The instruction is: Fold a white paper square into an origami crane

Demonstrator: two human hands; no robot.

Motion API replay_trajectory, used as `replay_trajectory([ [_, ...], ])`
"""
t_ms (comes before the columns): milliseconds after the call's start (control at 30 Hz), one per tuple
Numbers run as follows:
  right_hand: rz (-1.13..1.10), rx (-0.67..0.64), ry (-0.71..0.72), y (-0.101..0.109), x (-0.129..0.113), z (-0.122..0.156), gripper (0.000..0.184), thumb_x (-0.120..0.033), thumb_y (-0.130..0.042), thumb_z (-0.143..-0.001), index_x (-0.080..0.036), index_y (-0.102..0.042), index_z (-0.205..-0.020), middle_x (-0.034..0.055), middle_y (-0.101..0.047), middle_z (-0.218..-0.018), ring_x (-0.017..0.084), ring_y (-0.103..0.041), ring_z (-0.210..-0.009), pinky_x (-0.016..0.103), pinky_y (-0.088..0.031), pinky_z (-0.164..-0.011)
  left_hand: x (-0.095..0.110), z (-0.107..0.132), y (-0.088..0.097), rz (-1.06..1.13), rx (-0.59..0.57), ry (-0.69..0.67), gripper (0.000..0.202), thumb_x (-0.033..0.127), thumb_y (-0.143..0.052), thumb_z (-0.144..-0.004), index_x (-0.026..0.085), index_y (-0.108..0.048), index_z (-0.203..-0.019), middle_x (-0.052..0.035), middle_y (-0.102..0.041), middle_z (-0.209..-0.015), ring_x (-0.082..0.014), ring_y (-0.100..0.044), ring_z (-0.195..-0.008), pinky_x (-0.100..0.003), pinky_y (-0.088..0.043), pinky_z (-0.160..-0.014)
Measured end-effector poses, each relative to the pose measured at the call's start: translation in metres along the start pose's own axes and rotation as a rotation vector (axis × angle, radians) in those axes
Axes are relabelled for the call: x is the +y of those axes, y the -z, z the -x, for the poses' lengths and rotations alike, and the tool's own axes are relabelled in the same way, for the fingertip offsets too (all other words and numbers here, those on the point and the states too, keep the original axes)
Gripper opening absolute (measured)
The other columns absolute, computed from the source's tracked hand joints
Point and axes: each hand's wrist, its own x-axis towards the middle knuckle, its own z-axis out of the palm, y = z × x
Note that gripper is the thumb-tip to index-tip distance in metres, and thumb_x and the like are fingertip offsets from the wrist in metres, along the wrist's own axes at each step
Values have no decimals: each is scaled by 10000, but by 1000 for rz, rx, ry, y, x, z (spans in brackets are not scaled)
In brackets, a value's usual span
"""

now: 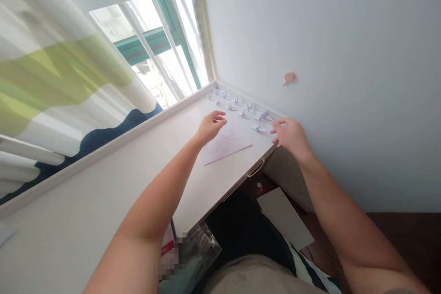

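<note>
Small white folded-paper figures, crane-like in shape, stand in rough rows in the far corner of the white desk. My left hand hovers above the desk with curved fingers apart and nothing visible in them. Just below it lies a flat sheet of paper with faint marks on it. At the desk's right edge is my right hand, its fingers spread and pointing left. The nearest paper figure sits a short way left of those fingertips, apart from them.
A raised rim runs along the desk by the barred window and curtain. A wall with a pink hook bounds the right. Below are a drawer handle, a white board and a clear plastic bag.
</note>
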Motion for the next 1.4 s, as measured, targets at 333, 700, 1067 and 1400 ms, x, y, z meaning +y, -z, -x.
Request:
replay_trajectory([
  [333, 161, -1020, 600, -267, -125, 153, 122, -341, -726, -1005, -220, -743, -997, 83, -837, -898, 230, -782, -735, 321, -578, -655, -95, 251, 251, -148, 903, 154, 215, 246, -720, -881, 182, -758, -1083, -119, -811, -1089, -237, -756, -1055, -389, -573, -1007],
  [700, 506, -1441, 1143, -558, -173, 384, 556, -279, -752, -1013, -176, -659, -1551, 221, -718, -1502, 372, -630, -1466, 485, -477, -1222, -197, 470, 377, -434, 1259, 542, 445, 151, -706, -921, 161, -725, -1365, -212, -668, -1523, -350, -543, -1548, -536, -337, -1378],
  [1067, 332, -1348, 983, -714, -181, 411, 381, -412, -601, -1070, -246, -846, -1309, 135, -650, -1641, 380, -475, -1611, 556, -268, -1357, -271, 437, 486, -734, 1040, 594, 427, 299, -532, -1087, 217, -805, -1406, -173, -701, -1536, -360, -566, -1512, -574, -394, -1336],
  [1400, 84, -1383, 638, -628, -174, 335, 285, -253, -728, -842, -158, -842, -1085, 102, -846, -1059, 264, -756, -988, 388, -579, -942, -237, 398, 420, -259, 1045, 325, 222, 282, -694, -981, 175, -848, -1100, -113, -860, -1126, -249, -794, -1024, -397, -612, -1019],
])
